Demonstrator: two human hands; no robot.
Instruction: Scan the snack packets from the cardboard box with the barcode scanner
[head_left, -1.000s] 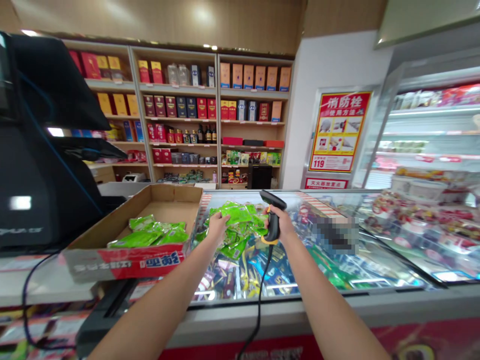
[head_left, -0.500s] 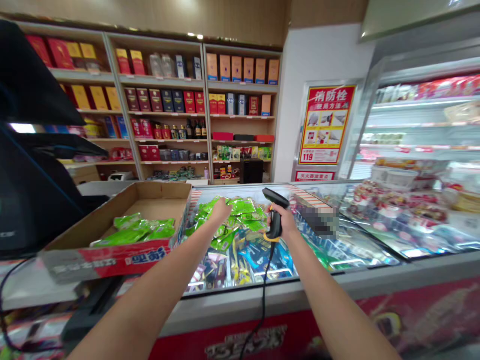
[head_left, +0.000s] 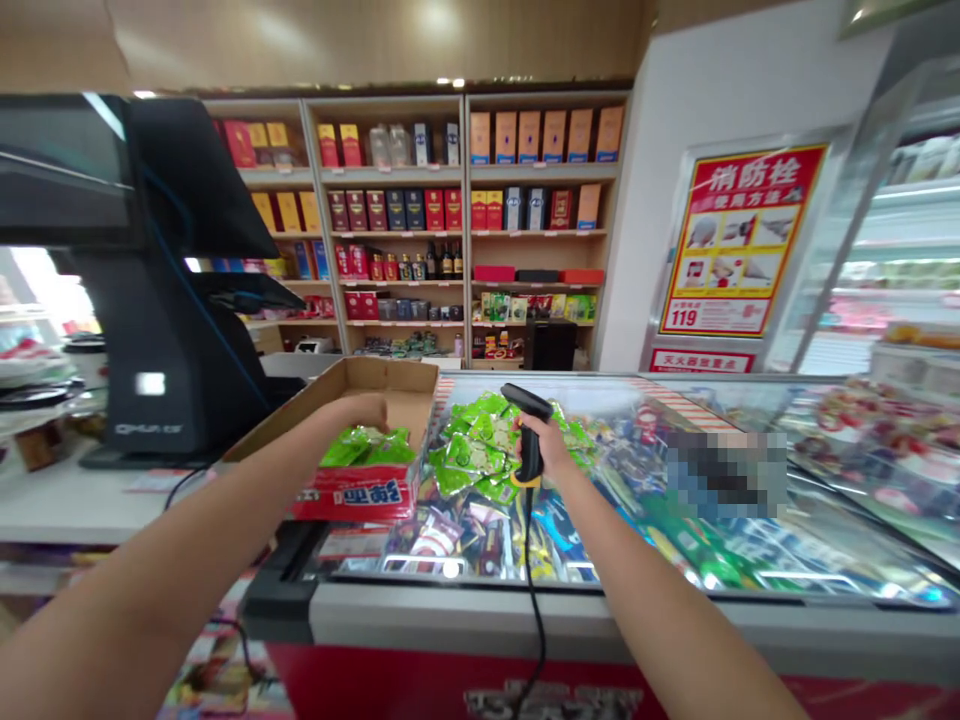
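My right hand [head_left: 546, 450] grips a black barcode scanner [head_left: 527, 425] by its handle, its head held over a pile of green snack packets [head_left: 474, 448] on the glass freezer lid [head_left: 750, 540]. The scanner's black cable [head_left: 534, 600] hangs down toward me. My left hand [head_left: 361, 410] is over the open cardboard box [head_left: 352, 495], fingers curled down onto a green packet [head_left: 366, 446] lying among others in the box.
A black checkout terminal [head_left: 161, 300] stands on the white counter [head_left: 67, 500] at left. Shelves of boxed goods [head_left: 450, 210] line the back wall. A red fire poster [head_left: 739, 245] hangs at right, beside an open chiller [head_left: 900, 270].
My left hand has gone from the packet pile on the freezer lid leftward into the cardboard box. The right hand still holds the scanner over the pile. The camera has turned left.
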